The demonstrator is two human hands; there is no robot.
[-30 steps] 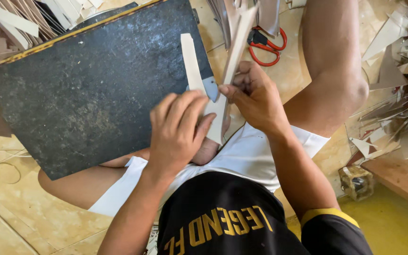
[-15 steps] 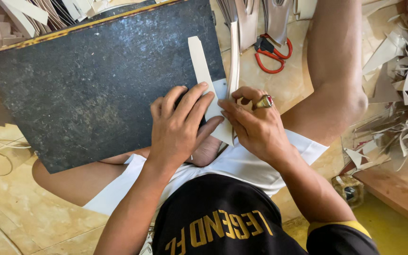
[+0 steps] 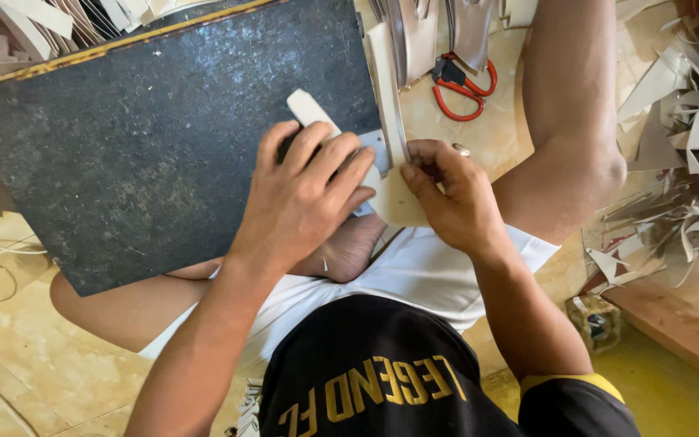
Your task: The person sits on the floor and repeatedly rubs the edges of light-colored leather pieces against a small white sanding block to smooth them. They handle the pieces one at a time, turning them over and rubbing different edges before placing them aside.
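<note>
My left hand point(image 3: 305, 198) presses flat on a pale template strip point(image 3: 309, 108) and the cream material under it, at the right edge of a dark cutting board point(image 3: 147, 154) that rests on my lap. Beside it, my right hand point(image 3: 455, 194) grips a cream leather piece point(image 3: 387, 105) that stands up along the board's edge, and a small metal blade tip point(image 3: 461, 150) pokes out above its fingers. A grey tab shows between the two hands. My bare knee point(image 3: 576, 154) is raised on the right.
Red-handled scissors point(image 3: 463, 85) lie on the tiled floor past the board. Heaps of cream offcuts point(image 3: 681, 162) fill the right side, more strips lie at the top left. A small box point(image 3: 596, 320) sits by a wooden edge point(image 3: 681, 324).
My left hand slid up and left onto the template strip, covering more of it. My right hand shifted its grip lower on the cream piece, and the view moved closer.
</note>
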